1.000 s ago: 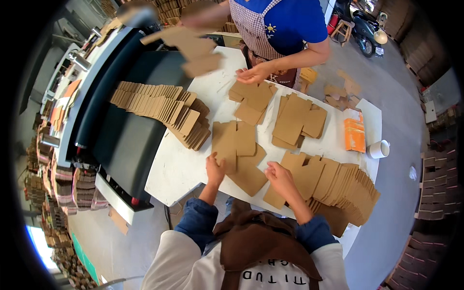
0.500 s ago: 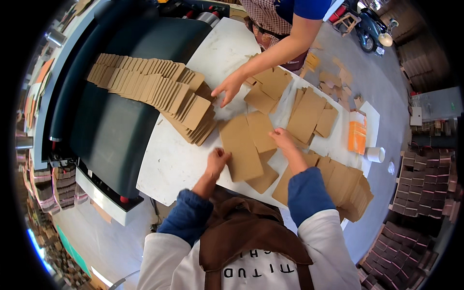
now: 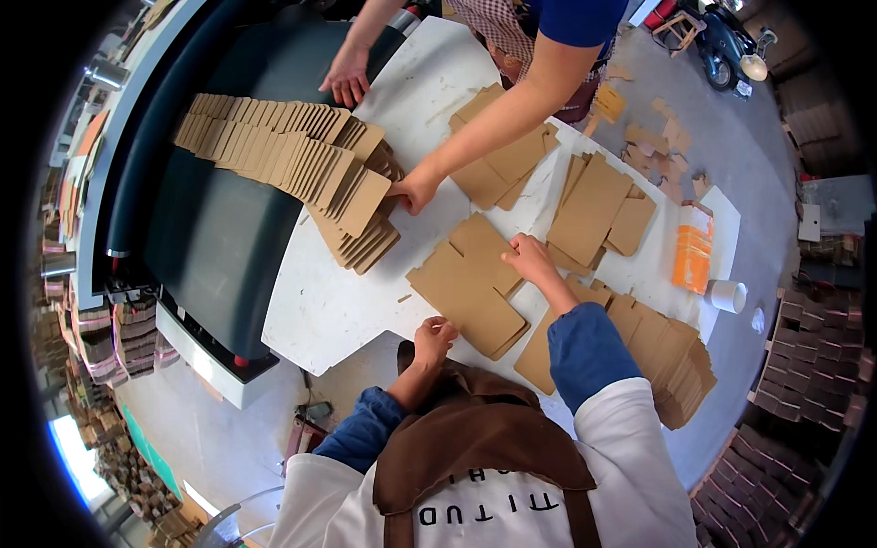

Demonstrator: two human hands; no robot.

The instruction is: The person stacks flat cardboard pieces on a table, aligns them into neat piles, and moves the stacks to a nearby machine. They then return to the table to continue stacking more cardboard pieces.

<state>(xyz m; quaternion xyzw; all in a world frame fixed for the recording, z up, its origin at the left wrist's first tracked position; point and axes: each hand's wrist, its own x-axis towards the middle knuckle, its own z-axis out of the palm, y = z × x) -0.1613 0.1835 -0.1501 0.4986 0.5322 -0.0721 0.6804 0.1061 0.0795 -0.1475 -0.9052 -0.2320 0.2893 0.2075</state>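
Observation:
A flat brown cardboard box blank (image 3: 466, 285) lies in front of me, its flaps spread, on top of another piece. My right hand (image 3: 530, 260) pinches its right edge between thumb and fingers. Close to the blank's lower left edge is my left hand (image 3: 435, 342), fingers curled together; whether something is between them is too small to make out. A small cardboard strip (image 3: 404, 298) rests on the white table (image 3: 311, 315) left of the blank. By my right forearm lies a long fanned stack of blanks (image 3: 653, 342).
Across the table, a co-worker's hand (image 3: 417, 190) touches a fanned row of cardboard pieces (image 3: 301, 164) on a dark conveyor belt (image 3: 206, 237); the other hand (image 3: 348, 75) is over the belt. More blanks (image 3: 585, 215), an orange-taped box (image 3: 693, 247) and a white cup (image 3: 727, 296) are right.
The blank has turned and shows its flaps differently. My left hand has moved down and right, off its former grip. A strip now shows on the table, and the co-worker's second hand has appeared.

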